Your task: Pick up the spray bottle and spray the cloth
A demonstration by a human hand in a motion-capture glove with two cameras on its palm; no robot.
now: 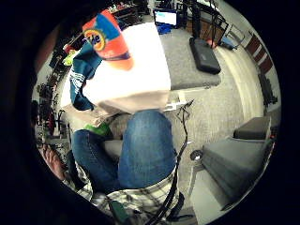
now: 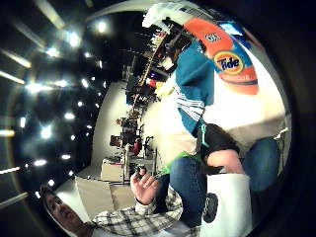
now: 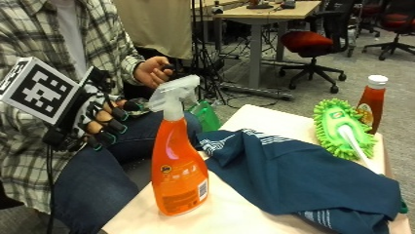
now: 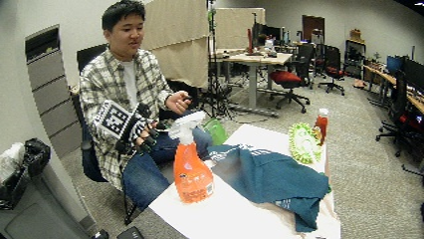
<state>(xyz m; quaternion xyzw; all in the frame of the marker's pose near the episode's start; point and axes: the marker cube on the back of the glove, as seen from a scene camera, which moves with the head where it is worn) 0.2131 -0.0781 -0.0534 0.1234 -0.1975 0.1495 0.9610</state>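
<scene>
Fingers [image 3: 110, 122] of the gloved right hand [image 3: 91, 119] hang loosely curled and empty, just short of the white trigger head of the orange spray bottle [image 3: 176, 170], which stands upright on the table [image 3: 214, 214]. Beyond it lies the rumpled blue cloth [image 3: 305, 175]. The smooth, liquid-filled plastic bottle likely handles best gripped at its narrow neck.

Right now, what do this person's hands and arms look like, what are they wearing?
The right hand wears a black glove with teal-edged fingertips and pale banding across its back. The left hand is bare. Both arms are in the long sleeves of a grey and white plaid shirt, with the cuff buttoned at the left wrist. Below the sleeves, blue jeans show.
</scene>
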